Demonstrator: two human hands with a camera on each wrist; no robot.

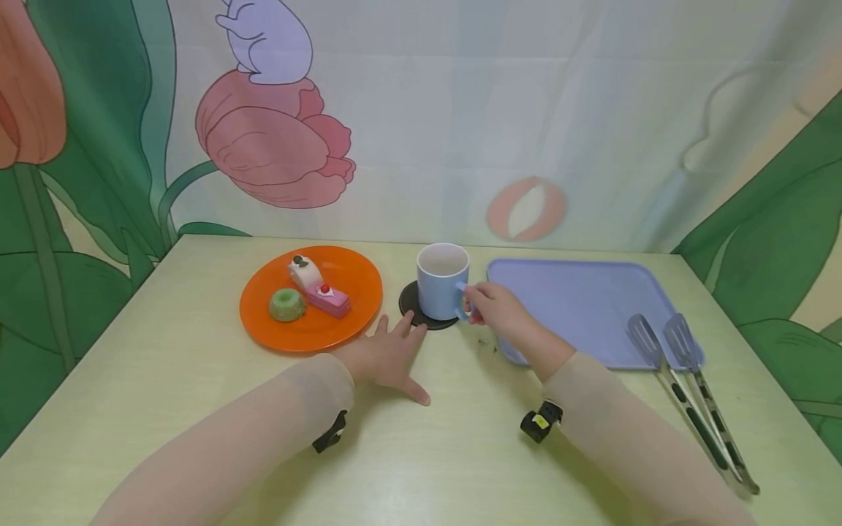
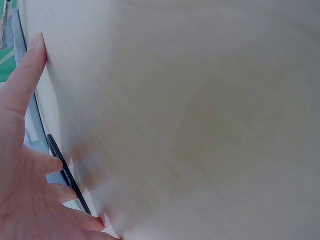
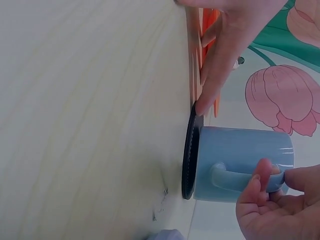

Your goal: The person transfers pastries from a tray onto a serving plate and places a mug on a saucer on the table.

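A light blue mug (image 1: 442, 292) with a white inside stands upright on a round black coaster (image 1: 409, 298) at the middle of the table. Thumb and fingers of my right hand (image 1: 496, 310) pinch the mug's handle (image 3: 231, 179) from the right side. My left hand (image 1: 388, 356) lies low over the table in front of the coaster, its fingers spread. In the right wrist view, a fingertip (image 3: 201, 108) of that hand meets the coaster's edge. The left wrist view shows the left palm (image 2: 20, 195), with the coaster's dark edge (image 2: 57, 152) behind the fingers.
An orange plate (image 1: 263, 332) at the left bears a green ring-shaped cake (image 1: 287, 305), a pink cake slice (image 1: 329, 299) and a white cake piece (image 1: 305, 272). To the right lies a lavender tray (image 1: 566, 292). Two slotted turners (image 1: 684, 394) rest across its front right corner.
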